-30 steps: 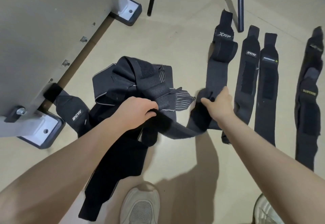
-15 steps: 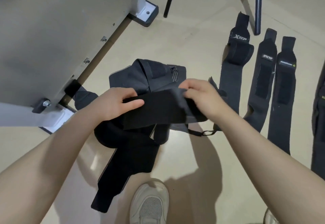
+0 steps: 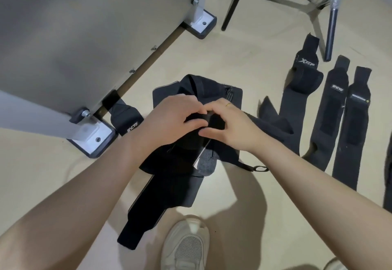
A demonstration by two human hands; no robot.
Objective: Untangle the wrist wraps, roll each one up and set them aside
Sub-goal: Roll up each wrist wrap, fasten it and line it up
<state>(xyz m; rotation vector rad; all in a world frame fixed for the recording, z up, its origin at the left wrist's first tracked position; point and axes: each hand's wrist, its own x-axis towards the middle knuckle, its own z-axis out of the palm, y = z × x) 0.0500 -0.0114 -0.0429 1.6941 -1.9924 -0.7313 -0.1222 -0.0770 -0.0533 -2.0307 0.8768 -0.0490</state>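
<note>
Both hands, left (image 3: 174, 119) and right (image 3: 229, 125), pinch one black wrap (image 3: 214, 121); bare floor (image 3: 244, 57) beyond.

Beige floor (image 3: 244, 53), grey panel (image 3: 74, 26) on white bolted feet (image 3: 91, 136), black tripod legs (image 3: 314, 9) behind

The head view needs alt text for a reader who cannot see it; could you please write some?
Both hands, left hand and right hand, pinch one black wrist wrap above a tangled pile of wraps on a beige floor. Three straightened wraps lie flat to the right.
</note>
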